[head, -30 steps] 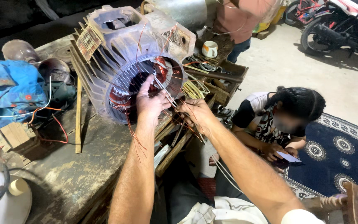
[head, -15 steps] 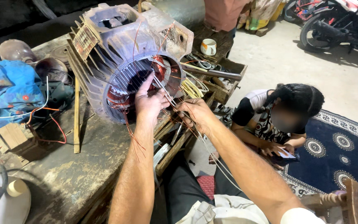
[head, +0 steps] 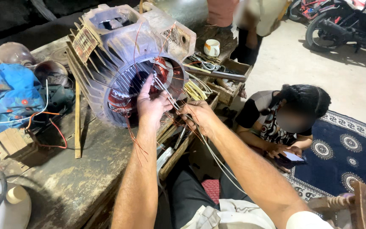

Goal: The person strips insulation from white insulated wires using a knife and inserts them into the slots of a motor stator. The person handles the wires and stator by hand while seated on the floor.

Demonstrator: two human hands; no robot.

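Observation:
A large finned grey motor housing (head: 119, 55) lies on its side on a worn workbench (head: 77, 178), its open end facing me with copper windings (head: 162, 70) inside. My left hand (head: 150, 104) rests at the stator opening, fingers on thin copper wires (head: 133, 142) that hang down from it. My right hand (head: 198, 114) sits just to the right, pinching a bundle of pale sleeved wires (head: 172, 98) that run from the stator mouth and trail down past my forearm.
A blue cloth (head: 5, 91), a wooden block (head: 9, 142) and a wooden stick (head: 77, 121) lie left of the motor. A tool tray (head: 223, 80) and cup (head: 212, 47) stand behind. A person sits on a patterned rug (head: 348, 157) at right. A motorbike (head: 344, 21) is parked beyond.
My view has shifted slightly. Both hands remain at the stator opening on the wires, with only small finger movement.

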